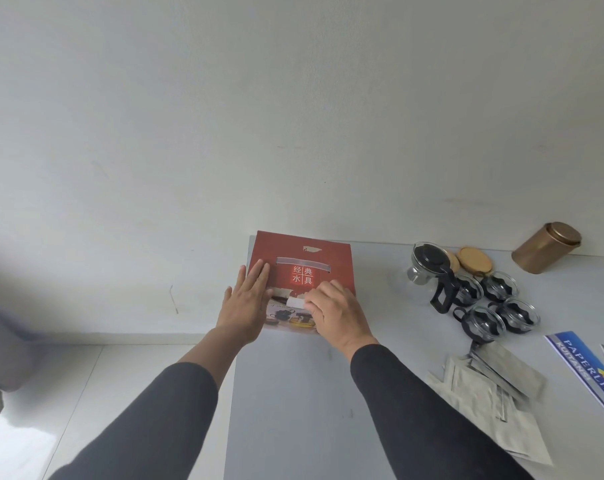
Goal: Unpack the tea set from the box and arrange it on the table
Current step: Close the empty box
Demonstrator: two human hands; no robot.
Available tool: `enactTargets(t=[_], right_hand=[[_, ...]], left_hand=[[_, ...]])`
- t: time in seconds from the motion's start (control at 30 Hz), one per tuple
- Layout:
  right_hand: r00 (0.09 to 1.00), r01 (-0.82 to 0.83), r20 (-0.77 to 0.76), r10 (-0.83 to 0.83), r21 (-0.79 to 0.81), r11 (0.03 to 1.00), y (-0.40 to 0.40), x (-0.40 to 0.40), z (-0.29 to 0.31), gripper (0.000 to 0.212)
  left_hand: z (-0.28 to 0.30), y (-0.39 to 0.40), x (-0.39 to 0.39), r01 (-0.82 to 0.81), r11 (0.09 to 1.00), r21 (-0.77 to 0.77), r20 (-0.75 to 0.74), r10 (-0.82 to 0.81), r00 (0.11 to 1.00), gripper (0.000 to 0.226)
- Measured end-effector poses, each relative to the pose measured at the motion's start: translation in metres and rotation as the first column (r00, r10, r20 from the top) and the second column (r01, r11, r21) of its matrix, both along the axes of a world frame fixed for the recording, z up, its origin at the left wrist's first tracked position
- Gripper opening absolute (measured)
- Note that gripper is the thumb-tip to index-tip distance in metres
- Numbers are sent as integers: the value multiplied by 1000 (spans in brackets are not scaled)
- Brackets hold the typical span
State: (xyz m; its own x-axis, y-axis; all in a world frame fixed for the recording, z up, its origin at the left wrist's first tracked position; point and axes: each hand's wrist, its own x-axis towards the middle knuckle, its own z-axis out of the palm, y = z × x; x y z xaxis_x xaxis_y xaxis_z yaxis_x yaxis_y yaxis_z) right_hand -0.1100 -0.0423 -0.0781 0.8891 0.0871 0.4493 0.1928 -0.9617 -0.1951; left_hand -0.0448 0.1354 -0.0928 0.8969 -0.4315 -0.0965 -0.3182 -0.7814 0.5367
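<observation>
A red tea set box stands at the table's far left corner, against the wall. My left hand lies flat with fingers stretched on the box's left side. My right hand rests on the box's lower front, its fingers curled at a white tab. To the right stand a glass teapot with a black lid and handle, and several glass cups in black holders.
A gold tin lies at the back right, beside two round wooden lids. Grey paper packets and a blue printed booklet lie at the right. The grey table ends at its left edge beside my left forearm.
</observation>
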Motion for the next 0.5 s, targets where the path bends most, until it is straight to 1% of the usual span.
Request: enactTargets(t=[0.07,0.17,0.37,0.5], right_hand=[[1000,-25,-3,25,-19,1000,-1,-2,-1,24],[1000,-26,-16,25,-31,999,-1,-4,-2,10],[999,-27,-48,25,-31,999,-2,-3,-3,27],[1000,-8,27,10,-71,997,-1,-2,-4,23]], left_hand=[[1,-1,-1,0,1000,9,4,0,1000,53],[2,-2,-1,-2,1000,10,6,2,1000,53],[2,-2,-2,-4,1000,4,-1,4,1000,54],[2,-2,-2,-8,1000,-4,-7,8,1000,53]])
